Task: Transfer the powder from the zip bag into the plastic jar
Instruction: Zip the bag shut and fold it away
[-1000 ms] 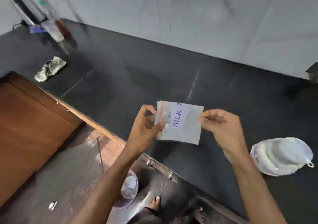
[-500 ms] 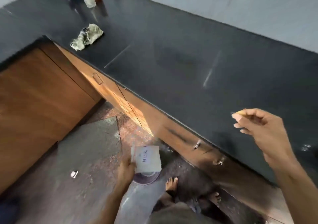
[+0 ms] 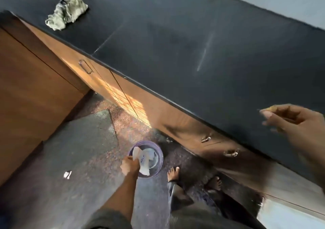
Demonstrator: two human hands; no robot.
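The zip bag point(image 3: 143, 160), white, crumpled and marked "MILK", hangs low inside the mouth of a round purple bin point(image 3: 158, 154) on the floor. My left hand point(image 3: 129, 166) reaches down and grips the bag by its left edge. My right hand point(image 3: 295, 121) is raised at the right over the front edge of the black counter point(image 3: 175, 44), with its fingers curled. It pinches a small yellowish scrap point(image 3: 271, 107) at the fingertips. The plastic jar is out of view.
A crumpled greenish cloth point(image 3: 66, 11) lies on the counter at the far left. Brown cabinet doors with metal handles point(image 3: 205, 138) run under the counter. My bare feet point(image 3: 173, 173) stand right of the bin. A small white scrap point(image 3: 67, 174) lies on the floor.
My left hand carried the bag from counter height down into the bin's mouth. The view tilted down to the floor. My right hand stayed raised with the scrap.
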